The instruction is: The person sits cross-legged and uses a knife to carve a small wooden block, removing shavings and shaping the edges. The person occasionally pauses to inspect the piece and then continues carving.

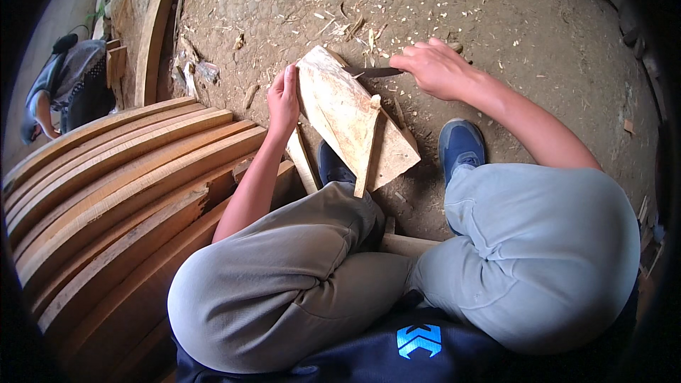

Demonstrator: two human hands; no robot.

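Observation:
A pale piece of wood (pixel 328 92) with a rough, hewn face stands tilted between my feet. My left hand (pixel 283 99) is closed on its upper left edge, thumb pointing up. In my right hand (pixel 434 69) is the handle of a knife with a dark blade (pixel 374 72). The blade points left, its tip at the upper right edge of the pale piece. A thicker wooden block (pixel 394 154) lies under and to the right of that piece. A thin strip of wood (pixel 368 149) sticks out toward me along its right side.
Several long planks (pixel 135 149) are stacked at my left. Chips and shavings (pixel 351 27) litter the dirt floor (pixel 553 64). My shoes (pixel 461 143) flank the block. Another person (pixel 67 89) bends over at the far left, beside an upright board (pixel 157 32).

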